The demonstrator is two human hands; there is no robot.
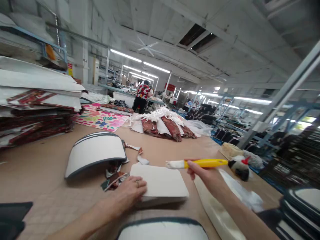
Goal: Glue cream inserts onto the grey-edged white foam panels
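My left hand (133, 187) rests on the left edge of a thick white rectangular block (162, 183), its fingers lying on the block's side and top. In my right hand (197, 169) is a brush with a yellow handle (211, 163); its pale bristle end points left, above the block's far right corner. A curved white panel with dark edging (97, 153) stands to the left of the block, with fabric scraps (116, 180) beside it. Another dark-edged white panel (162, 230) shows at the near edge of the view.
Stacked fabric and white sheets (37, 83) rise at the left. Folded red patterned fabric (171, 128) lies at the table's far side. Dark-edged panels (302, 210) are stacked at the near right. A person (143, 95) stands in the background.
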